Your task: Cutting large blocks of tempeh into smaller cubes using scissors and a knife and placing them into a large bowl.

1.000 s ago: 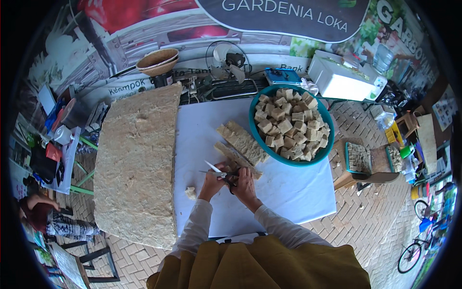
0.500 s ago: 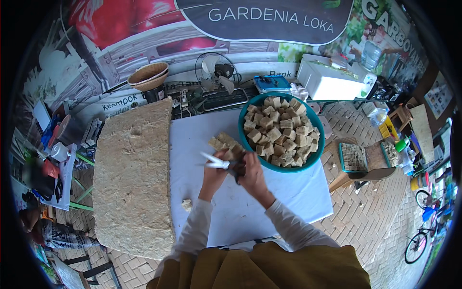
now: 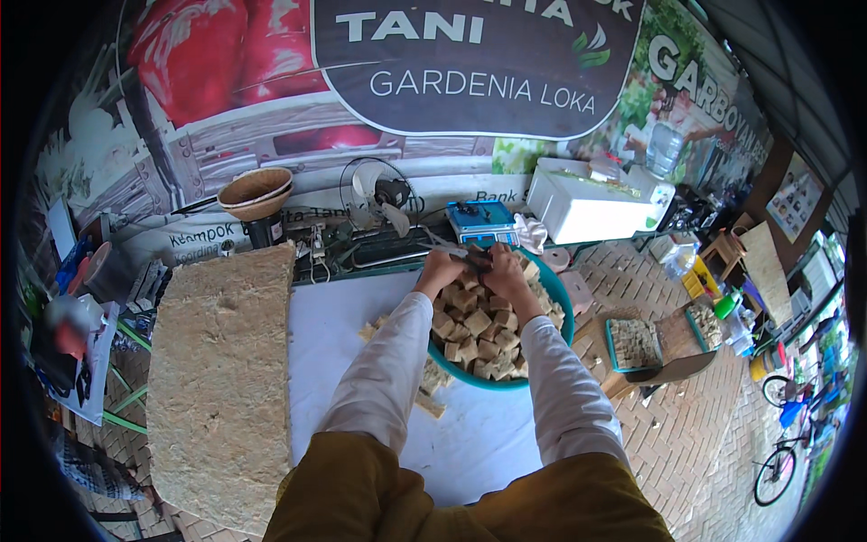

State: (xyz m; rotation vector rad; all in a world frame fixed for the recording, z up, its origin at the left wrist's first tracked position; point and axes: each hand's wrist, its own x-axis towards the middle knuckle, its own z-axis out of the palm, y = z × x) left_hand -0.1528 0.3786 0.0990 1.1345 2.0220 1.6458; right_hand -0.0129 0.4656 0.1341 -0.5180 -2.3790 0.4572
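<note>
My left hand (image 3: 442,269) and my right hand (image 3: 506,275) meet over the back of a teal basin (image 3: 562,309) of beige cubes (image 3: 479,322). My right hand grips dark-handled scissors (image 3: 474,257), their blades pointing up and left. My left hand is closed beside them; what it holds is hidden. Strips of the same fibrous beige material (image 3: 432,396) lie left of and under the basin's front edge on a white-covered table (image 3: 340,322). A large, thick beige slab (image 3: 212,379) lies along the left.
Behind the basin are a blue scale (image 3: 479,217), a fan (image 3: 375,194), stacked baskets (image 3: 253,190) and a white box (image 3: 587,203). Trays of cubes (image 3: 632,348) sit on a wooden chair at right, bicycles (image 3: 777,461) beyond. Patterned cloth (image 3: 81,461) shows at far left.
My hands and the scissors have moved forward, away from me, from the strips to above the back of the basin. The view has shifted, showing more of the banner.
</note>
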